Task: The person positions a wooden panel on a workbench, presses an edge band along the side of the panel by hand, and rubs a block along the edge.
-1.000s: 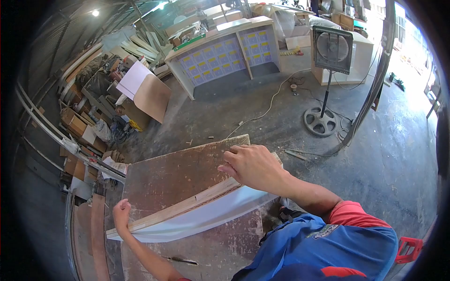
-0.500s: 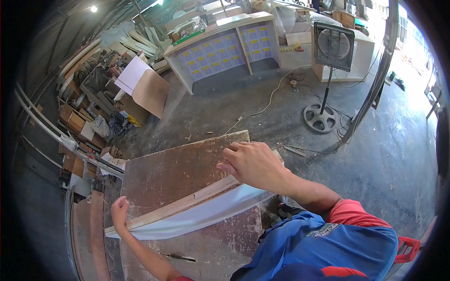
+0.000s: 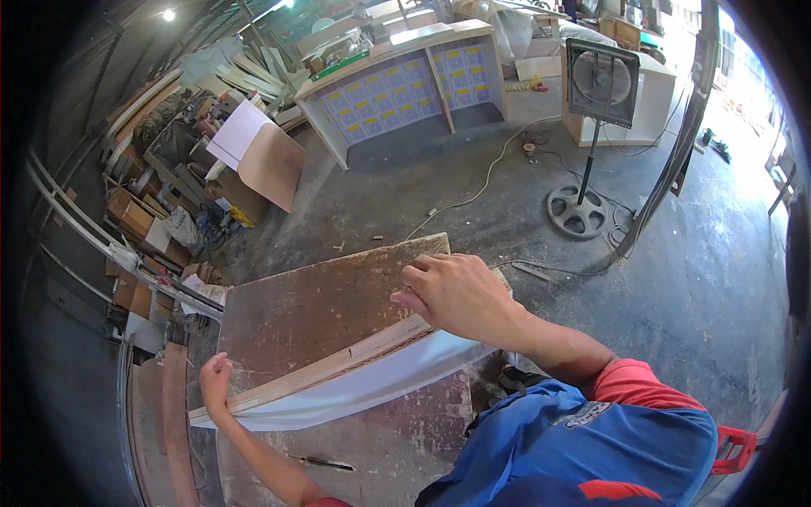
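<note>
The fingers of our right hand [image 3: 463,297] bend close together over the right part of a white-faced board [image 3: 363,390], and those of our left hand [image 3: 216,384] curl beside its left end; we cannot tell whether either set pinches it. The board runs aslant, low in the centre of the frame, over a worn table [image 3: 296,313]. Beyond, a fan [image 3: 601,82] stands at upper right, and an open cabinet [image 3: 439,89] sits at upper centre.
</note>
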A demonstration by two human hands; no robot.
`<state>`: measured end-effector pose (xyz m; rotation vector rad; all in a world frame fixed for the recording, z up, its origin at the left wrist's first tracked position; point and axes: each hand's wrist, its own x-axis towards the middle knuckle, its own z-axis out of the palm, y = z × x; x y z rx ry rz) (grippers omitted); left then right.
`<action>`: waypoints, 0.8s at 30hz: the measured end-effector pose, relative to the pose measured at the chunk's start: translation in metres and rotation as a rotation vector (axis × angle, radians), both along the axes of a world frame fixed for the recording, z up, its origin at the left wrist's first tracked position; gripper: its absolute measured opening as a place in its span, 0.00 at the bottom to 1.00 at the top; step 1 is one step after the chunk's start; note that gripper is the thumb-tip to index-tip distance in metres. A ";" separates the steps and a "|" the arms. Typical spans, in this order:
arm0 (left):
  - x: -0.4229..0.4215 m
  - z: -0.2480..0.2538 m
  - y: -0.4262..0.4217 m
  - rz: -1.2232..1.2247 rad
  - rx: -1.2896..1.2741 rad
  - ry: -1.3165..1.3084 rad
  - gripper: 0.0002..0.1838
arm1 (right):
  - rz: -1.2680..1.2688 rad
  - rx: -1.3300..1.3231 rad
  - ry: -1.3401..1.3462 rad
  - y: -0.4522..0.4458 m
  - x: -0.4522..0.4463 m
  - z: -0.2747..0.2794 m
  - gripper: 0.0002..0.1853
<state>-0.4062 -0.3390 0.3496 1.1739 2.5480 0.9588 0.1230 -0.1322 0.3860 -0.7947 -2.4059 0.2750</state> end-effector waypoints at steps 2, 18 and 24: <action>0.001 0.001 0.000 0.013 -0.002 0.009 0.21 | 0.006 0.006 0.010 0.000 0.000 0.000 0.20; 0.002 0.001 -0.002 0.007 -0.007 0.009 0.21 | -0.013 -0.003 -0.001 -0.003 0.001 0.001 0.20; 0.002 0.001 -0.001 0.020 0.004 -0.027 0.21 | -0.003 0.011 0.026 -0.003 0.001 0.001 0.20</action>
